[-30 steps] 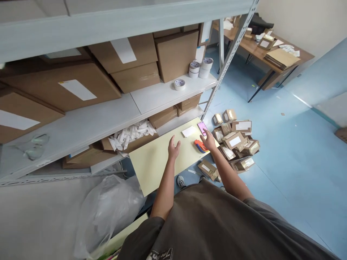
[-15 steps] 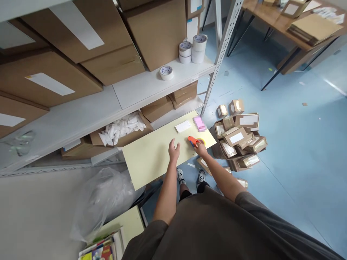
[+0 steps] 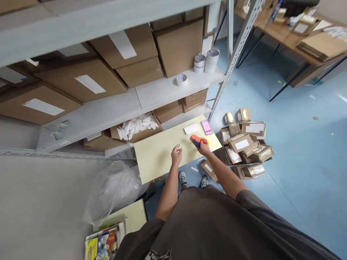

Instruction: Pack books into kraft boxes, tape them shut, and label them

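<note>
My right hand [image 3: 204, 148] is wrapped round the handle of an orange and blue tape dispenser [image 3: 195, 139], with a yellow ring showing behind it. It is held over the right end of a pale yellow tabletop [image 3: 154, 159]. My left hand [image 3: 176, 155] hovers above the middle of that top, fingers loosely bent and apart, holding nothing. Beyond the hands lie a white rectangular piece [image 3: 191, 129] and a pink, blurred-out item [image 3: 206, 127], both near the table's far edge.
A metal shelf [image 3: 154, 94] behind the table carries large cartons [image 3: 179, 47] and tape rolls [image 3: 181, 79]. Below it sits a box of white crumpled pieces [image 3: 138, 126]. Small taped boxes [image 3: 242, 144] are heaped on the right; a clear plastic bag [image 3: 114, 191] bulges at left.
The camera view has shifted, so the shelf and table appear further right. The fingers of my left hand have drawn in a little. The dispenser has turned, with more of its blue part showing.
</note>
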The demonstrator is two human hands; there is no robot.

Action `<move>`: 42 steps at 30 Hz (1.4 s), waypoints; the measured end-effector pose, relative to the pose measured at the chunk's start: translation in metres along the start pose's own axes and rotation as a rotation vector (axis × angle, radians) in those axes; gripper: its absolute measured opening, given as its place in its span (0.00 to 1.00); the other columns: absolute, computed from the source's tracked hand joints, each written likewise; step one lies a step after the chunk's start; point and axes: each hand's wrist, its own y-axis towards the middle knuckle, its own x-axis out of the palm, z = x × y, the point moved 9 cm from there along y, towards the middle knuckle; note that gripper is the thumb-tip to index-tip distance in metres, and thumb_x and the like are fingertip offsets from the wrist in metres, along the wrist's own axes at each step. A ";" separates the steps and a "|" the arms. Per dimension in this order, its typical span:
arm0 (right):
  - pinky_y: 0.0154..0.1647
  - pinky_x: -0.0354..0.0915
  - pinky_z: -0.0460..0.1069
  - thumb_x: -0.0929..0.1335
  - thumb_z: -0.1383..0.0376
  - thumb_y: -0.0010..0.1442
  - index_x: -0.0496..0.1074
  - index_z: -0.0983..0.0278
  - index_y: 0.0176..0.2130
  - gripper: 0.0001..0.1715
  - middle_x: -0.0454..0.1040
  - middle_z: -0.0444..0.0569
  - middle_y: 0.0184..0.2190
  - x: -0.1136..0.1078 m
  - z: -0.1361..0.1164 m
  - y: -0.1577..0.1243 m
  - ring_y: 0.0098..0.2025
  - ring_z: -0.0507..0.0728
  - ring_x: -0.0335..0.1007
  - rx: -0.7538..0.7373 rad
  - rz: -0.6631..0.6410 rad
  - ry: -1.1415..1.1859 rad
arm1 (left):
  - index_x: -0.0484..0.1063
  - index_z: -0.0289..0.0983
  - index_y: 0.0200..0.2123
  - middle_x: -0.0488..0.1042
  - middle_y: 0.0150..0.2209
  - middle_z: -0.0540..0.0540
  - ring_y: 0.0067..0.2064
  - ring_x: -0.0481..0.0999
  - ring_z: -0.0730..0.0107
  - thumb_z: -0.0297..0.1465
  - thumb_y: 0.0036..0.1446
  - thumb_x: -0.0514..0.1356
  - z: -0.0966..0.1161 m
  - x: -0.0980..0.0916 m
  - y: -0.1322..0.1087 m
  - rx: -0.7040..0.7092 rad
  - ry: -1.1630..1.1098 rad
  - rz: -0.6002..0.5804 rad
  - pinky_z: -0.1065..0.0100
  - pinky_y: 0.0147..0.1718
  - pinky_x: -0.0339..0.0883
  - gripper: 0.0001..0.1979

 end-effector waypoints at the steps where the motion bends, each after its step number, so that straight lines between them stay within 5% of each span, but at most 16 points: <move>1: 0.58 0.67 0.61 0.70 0.63 0.65 0.65 0.70 0.66 0.33 0.81 0.69 0.51 -0.007 -0.013 -0.003 0.54 0.73 0.78 -0.022 0.034 -0.007 | 0.79 0.39 0.60 0.78 0.62 0.35 0.53 0.82 0.58 0.35 0.65 0.64 0.007 -0.009 0.005 0.018 -0.007 0.000 0.54 0.59 0.75 0.21; 10: 0.60 0.69 0.65 0.69 0.45 0.69 0.71 0.63 0.57 0.29 0.80 0.66 0.55 -0.061 -0.158 -0.044 0.58 0.74 0.75 -0.343 0.314 -0.041 | 0.80 0.39 0.58 0.79 0.62 0.36 0.59 0.80 0.54 0.39 0.66 0.65 0.075 -0.108 0.051 0.297 -0.173 -0.120 0.54 0.58 0.76 0.20; 16: 0.62 0.68 0.63 0.71 0.43 0.68 0.74 0.59 0.42 0.23 0.81 0.60 0.48 -0.090 -0.242 -0.071 0.61 0.72 0.73 -0.658 0.268 0.002 | 0.76 0.40 0.65 0.78 0.63 0.37 0.66 0.76 0.52 0.39 0.66 0.65 0.119 -0.153 0.064 0.425 -0.232 -0.301 0.55 0.61 0.73 0.26; 21: 0.54 0.73 0.61 0.74 0.45 0.67 0.75 0.60 0.39 0.22 0.81 0.56 0.41 -0.099 -0.287 -0.084 0.51 0.69 0.78 -0.772 0.209 -0.008 | 0.84 0.37 0.52 0.84 0.55 0.37 0.55 0.83 0.54 0.42 0.61 0.70 0.135 -0.176 0.069 0.466 -0.199 -0.379 0.55 0.56 0.76 0.20; 25: 0.55 0.73 0.60 0.75 0.46 0.66 0.77 0.60 0.42 0.21 0.82 0.57 0.44 -0.098 -0.307 -0.086 0.55 0.69 0.78 -0.787 0.199 -0.010 | 0.85 0.37 0.40 0.87 0.42 0.40 0.45 0.85 0.55 0.44 0.62 0.69 0.145 -0.192 0.069 0.504 -0.182 -0.325 0.57 0.49 0.78 0.16; 31: 0.51 0.74 0.58 0.74 0.48 0.67 0.78 0.60 0.48 0.20 0.82 0.58 0.51 -0.105 -0.322 -0.077 0.54 0.68 0.80 -0.734 0.175 0.013 | 0.84 0.39 0.36 0.86 0.40 0.43 0.43 0.84 0.60 0.37 0.66 0.65 0.167 -0.217 0.068 0.585 -0.096 -0.079 0.61 0.49 0.76 0.10; 37: 0.51 0.73 0.57 0.74 0.48 0.67 0.78 0.61 0.51 0.23 0.82 0.59 0.52 -0.138 -0.329 -0.063 0.49 0.67 0.80 -0.745 0.194 -0.001 | 0.82 0.41 0.36 0.85 0.40 0.44 0.45 0.83 0.60 0.29 0.67 0.61 0.201 -0.220 0.064 0.698 0.010 0.184 0.62 0.51 0.75 0.09; 42: 0.48 0.73 0.56 0.73 0.48 0.68 0.77 0.61 0.45 0.20 0.83 0.58 0.47 -0.167 -0.332 -0.041 0.46 0.66 0.79 -0.840 0.184 0.003 | 0.81 0.41 0.38 0.84 0.40 0.43 0.45 0.82 0.60 0.30 0.69 0.59 0.223 -0.212 0.063 0.736 0.037 0.396 0.62 0.50 0.75 0.10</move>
